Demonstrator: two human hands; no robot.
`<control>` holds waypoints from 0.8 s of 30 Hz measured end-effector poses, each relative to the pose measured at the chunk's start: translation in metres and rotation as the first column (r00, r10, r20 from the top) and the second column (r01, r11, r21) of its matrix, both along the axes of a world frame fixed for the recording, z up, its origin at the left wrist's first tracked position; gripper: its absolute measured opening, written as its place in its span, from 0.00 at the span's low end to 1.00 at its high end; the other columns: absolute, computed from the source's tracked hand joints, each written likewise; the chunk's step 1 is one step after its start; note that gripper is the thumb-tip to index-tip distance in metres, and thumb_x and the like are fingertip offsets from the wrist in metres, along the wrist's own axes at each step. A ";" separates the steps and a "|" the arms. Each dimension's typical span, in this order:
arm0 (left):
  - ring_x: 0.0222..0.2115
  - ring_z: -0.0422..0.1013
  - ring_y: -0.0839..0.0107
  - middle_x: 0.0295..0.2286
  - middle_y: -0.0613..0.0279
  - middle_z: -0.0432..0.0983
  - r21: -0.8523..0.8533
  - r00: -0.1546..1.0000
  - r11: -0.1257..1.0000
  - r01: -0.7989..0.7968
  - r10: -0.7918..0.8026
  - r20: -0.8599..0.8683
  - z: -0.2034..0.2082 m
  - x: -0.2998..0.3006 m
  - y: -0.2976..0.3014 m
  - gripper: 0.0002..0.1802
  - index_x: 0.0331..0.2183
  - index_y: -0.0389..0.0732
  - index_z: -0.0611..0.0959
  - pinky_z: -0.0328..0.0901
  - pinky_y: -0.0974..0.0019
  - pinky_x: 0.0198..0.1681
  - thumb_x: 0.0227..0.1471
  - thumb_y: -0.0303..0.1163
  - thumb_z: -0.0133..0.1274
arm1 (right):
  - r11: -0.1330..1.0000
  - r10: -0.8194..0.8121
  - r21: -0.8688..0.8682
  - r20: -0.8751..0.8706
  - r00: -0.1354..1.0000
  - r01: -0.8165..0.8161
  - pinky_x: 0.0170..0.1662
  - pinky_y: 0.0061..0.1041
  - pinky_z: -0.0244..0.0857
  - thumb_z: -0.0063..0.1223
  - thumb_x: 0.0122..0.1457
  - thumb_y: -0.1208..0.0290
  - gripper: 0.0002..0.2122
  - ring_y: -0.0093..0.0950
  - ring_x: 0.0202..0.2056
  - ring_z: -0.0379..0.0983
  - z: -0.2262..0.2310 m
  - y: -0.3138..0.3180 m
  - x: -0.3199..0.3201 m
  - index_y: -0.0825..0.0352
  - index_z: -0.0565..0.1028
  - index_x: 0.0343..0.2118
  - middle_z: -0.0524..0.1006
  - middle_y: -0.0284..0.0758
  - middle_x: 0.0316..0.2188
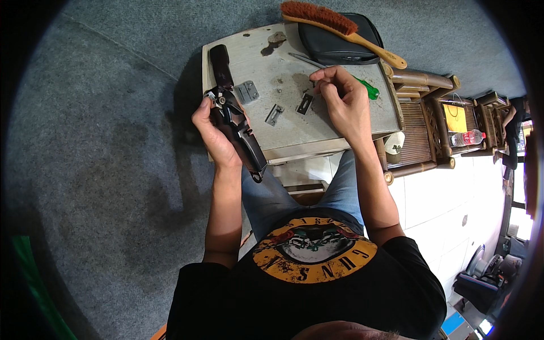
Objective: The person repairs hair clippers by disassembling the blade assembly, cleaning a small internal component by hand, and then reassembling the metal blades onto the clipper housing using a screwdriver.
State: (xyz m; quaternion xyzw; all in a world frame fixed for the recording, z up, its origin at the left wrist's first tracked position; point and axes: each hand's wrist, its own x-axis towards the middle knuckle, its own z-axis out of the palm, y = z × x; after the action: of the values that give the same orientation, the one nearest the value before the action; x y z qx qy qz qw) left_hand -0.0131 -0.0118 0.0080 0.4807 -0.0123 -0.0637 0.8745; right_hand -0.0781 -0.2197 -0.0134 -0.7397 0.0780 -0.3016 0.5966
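Note:
My left hand (215, 136) is wrapped round a dark, glossy hair clipper (247, 148) with its casing opened and its inner parts showing. A long dark cover piece (221, 65) lies at its far end; whether they are joined I cannot tell. My right hand (344, 105) hovers over the table, thumb and forefinger pinched round something small and dark that I cannot make out. Between the hands lie a grey metal blade plate (247, 92), a slotted silver metal part (275, 115) and a slotted black part (305, 104). A green-handled screwdriver (371, 89) lies partly behind my right hand.
The small pale wooden table (331, 131) stands before my knees. At its far right, a wooden-handled brush (340, 27) rests on a black zip case (323, 48). A bamboo bench (413, 136) stands to the right, with a bottle (468, 137) and yellow bag (455, 118) beyond.

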 end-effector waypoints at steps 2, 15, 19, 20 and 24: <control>0.11 0.60 0.74 0.16 0.68 0.65 -0.011 1.000 1.000 -0.003 0.003 -0.015 -0.002 0.001 0.001 0.25 0.27 0.46 0.74 0.58 0.70 0.14 0.63 0.57 0.45 | 1.000 -0.002 0.000 -0.003 1.000 0.002 0.30 0.18 0.65 0.49 0.63 0.77 0.10 0.15 0.27 0.73 -0.001 0.000 0.000 0.72 0.82 0.39 0.80 0.32 0.25; 0.13 0.64 0.73 0.18 0.67 0.68 -0.018 0.998 1.000 -0.023 0.022 -0.053 -0.004 0.003 0.002 0.24 0.29 0.46 0.75 0.61 0.70 0.15 0.61 0.58 0.48 | 1.000 0.000 0.008 0.009 1.000 0.000 0.30 0.18 0.65 0.49 0.62 0.76 0.10 0.15 0.27 0.73 -0.001 0.000 0.001 0.72 0.82 0.39 0.81 0.33 0.25; 0.13 0.64 0.72 0.18 0.66 0.69 -0.033 0.998 0.999 0.013 -0.015 -0.061 -0.007 0.004 0.004 0.24 0.29 0.47 0.75 0.61 0.70 0.15 0.60 0.59 0.48 | 1.000 0.001 -0.005 -0.017 1.000 -0.001 0.30 0.18 0.65 0.50 0.62 0.76 0.10 0.15 0.27 0.72 0.000 -0.001 0.000 0.72 0.82 0.39 0.81 0.33 0.25; 0.13 0.64 0.72 0.18 0.66 0.69 -0.033 0.998 0.999 0.018 -0.020 -0.059 -0.006 0.004 0.004 0.24 0.29 0.47 0.76 0.61 0.69 0.15 0.60 0.59 0.48 | 1.000 0.001 -0.009 -0.024 1.000 -0.001 0.30 0.18 0.65 0.50 0.62 0.76 0.10 0.15 0.27 0.72 0.000 -0.001 0.000 0.71 0.82 0.39 0.81 0.33 0.25; 0.13 0.65 0.72 0.18 0.66 0.70 -0.049 0.997 0.997 0.058 -0.060 -0.047 -0.008 0.005 0.007 0.24 0.30 0.47 0.76 0.62 0.69 0.15 0.60 0.59 0.49 | 1.000 -0.002 -0.009 -0.014 1.000 0.002 0.30 0.18 0.64 0.50 0.62 0.76 0.10 0.15 0.26 0.72 -0.002 -0.001 0.001 0.71 0.83 0.39 0.80 0.32 0.24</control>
State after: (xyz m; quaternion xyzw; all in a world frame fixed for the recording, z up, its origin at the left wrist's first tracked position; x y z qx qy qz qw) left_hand -0.0084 -0.0052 0.0000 0.4576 -0.0070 -0.1008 0.8834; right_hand -0.0775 -0.2211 -0.0150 -0.7443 0.0815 -0.2975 0.5924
